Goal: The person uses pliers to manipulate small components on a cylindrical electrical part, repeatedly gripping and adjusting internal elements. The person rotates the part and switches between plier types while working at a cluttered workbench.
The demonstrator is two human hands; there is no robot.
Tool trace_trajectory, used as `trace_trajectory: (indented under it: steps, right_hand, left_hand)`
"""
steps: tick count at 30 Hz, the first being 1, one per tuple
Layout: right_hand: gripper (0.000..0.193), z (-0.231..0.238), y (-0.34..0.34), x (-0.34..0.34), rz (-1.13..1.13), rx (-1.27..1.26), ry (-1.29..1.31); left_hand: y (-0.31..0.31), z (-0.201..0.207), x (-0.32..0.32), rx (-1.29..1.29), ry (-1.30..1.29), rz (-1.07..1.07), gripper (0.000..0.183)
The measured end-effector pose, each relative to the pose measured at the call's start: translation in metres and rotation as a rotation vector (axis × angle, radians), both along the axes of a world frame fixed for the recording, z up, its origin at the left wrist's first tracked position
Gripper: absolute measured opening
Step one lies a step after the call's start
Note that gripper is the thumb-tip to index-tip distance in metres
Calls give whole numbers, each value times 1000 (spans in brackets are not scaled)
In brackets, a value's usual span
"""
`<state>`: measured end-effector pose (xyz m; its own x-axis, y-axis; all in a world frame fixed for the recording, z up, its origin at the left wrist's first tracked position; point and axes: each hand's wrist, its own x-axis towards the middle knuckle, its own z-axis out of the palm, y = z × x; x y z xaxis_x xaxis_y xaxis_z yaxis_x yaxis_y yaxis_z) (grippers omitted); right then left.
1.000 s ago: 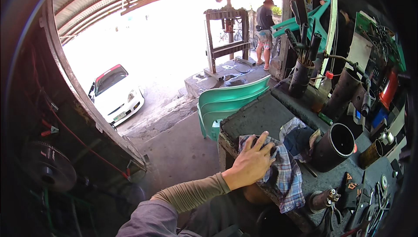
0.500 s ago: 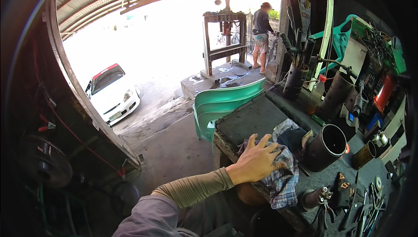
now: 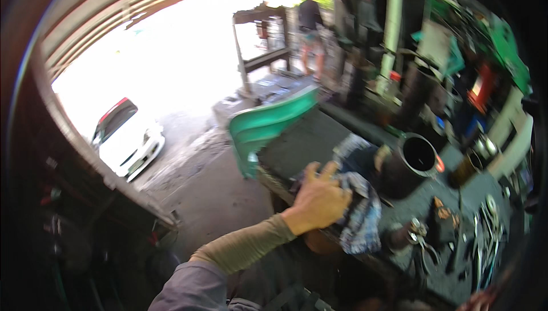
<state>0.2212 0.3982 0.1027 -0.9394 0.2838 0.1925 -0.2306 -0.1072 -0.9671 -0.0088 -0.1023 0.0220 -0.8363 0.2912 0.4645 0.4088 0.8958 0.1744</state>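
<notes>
Rag: plaid cloth (image 3: 359,219), blue and white, bunched up at the near edge of the dark workbench (image 3: 308,139), part of it drooping over the front.
Left hand: left hand (image 3: 319,199) is flat on top of the rag, fingers spread a bit and pointing away toward the bench, palm pressing down. Not really a pinch, more of a press.
Right hand: only a sliver shows at the bottom right corner (image 3: 476,302), can't tell if it's open or closed tbh.
How it'll handle: looks soft, light, floppy. No stiffness at all, it'll sag wherever you lift it. Not fragile, not slippery I'd guess. Best bet is grabbing a fistful of the bunched middle under the palm, or the hanging end.
Which way it runs: long axis goes roughly from the far side of the bench, by the black pipe (image 3: 414,162), toward the near edge, with the loose end pointing down off the front.
Around it: green plastic chair (image 3: 268,125) just past the bench corner, tools scattered on the right.
</notes>
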Motion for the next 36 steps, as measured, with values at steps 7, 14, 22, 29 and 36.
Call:
trace_trajectory:
  steps: [7, 14, 22, 29, 36]
  right_hand:
    - [19, -14, -74, -65, -90, 842, -47]
    - [27, -3, -109, -78, -105, 1494, -22]
    - [28, -8, -143, -93, -89, 1750, 110]
    - [38, -14, -132, -86, -182, 1789, 36]
    - [47, -22, -126, -76, -167, 1829, 34]
  left_hand:
    - [-3, -10, 0, 57, -119, 147, 85]
    - [15, 40, 31, 611, -86, -219, 104]
    - [126, 12, 26, 790, -470, -352, 112]
    - [153, -1, 19, 1005, -539, -369, 42]
    - [158, -8, 25, 878, -262, -439, 53]
